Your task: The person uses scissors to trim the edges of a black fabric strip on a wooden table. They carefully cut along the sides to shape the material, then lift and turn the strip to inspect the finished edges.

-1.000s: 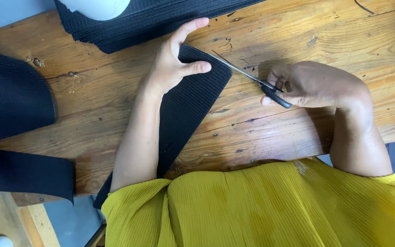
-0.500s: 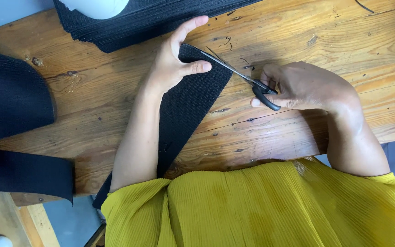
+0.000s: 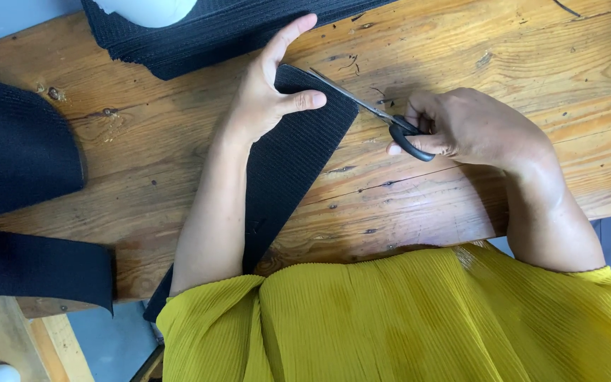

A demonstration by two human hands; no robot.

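Observation:
A wide strip of black ribbed elastic band (image 3: pixel 288 170) lies diagonally on the wooden table (image 3: pixel 461 42), running down past the near edge. My left hand (image 3: pixel 270 88) lies flat on its upper end, fingers stretched out, thumb pointing right. My right hand (image 3: pixel 472 127) grips black-handled scissors (image 3: pixel 376 113), whose metal blades reach left to the band's top edge near my left thumb.
A stack of black band pieces (image 3: pixel 213 32) lies at the table's far edge, with a white rounded object (image 3: pixel 146 10) on it. More black band (image 3: pixel 15 141) sits at the left and hangs off the left edge (image 3: pixel 33 269). My yellow pleated top (image 3: pixel 404 325) fills the near side.
My right hand has slid left with the scissors, bringing the blades further onto the band's top edge. My left hand has stayed in place.

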